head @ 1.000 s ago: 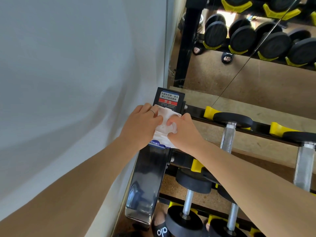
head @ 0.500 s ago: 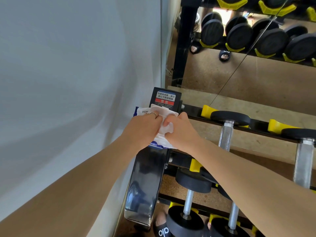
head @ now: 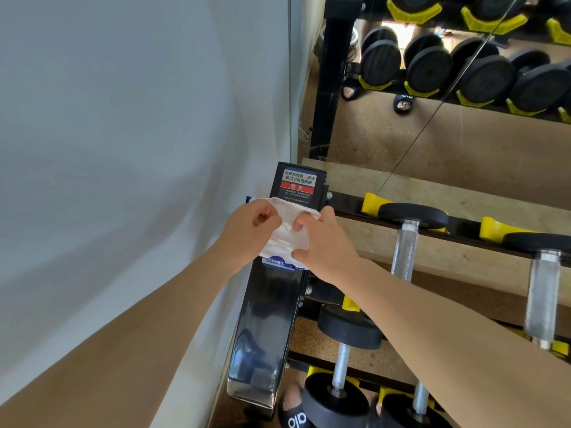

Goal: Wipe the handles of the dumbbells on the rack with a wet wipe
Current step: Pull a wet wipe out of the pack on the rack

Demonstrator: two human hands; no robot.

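Observation:
Both hands meet over the top of the rack's black end post (head: 268,319). My left hand (head: 247,231) and my right hand (head: 324,242) each pinch a white wet wipe (head: 289,233) and hold it spread between them. Under the wipe lies a wipe packet with a blue label (head: 279,264), resting on the post. To the right, dumbbells lie on the rack with black round ends and knurled metal handles: one close by (head: 403,251), one at the far right (head: 542,298), and smaller ones on the lower tiers (head: 341,366).
A white wall (head: 123,149) stands close on the left. A mirror (head: 448,134) behind the rack reflects more dumbbells and sandalled feet. Yellow saddles (head: 372,203) cradle the dumbbell ends. A warning sticker (head: 298,183) covers the post top. My sandal (head: 295,418) shows below.
The camera has moved a little. My hands have drawn slightly apart, spreading the wipe wider, and a blue packet edge now shows by the left hand.

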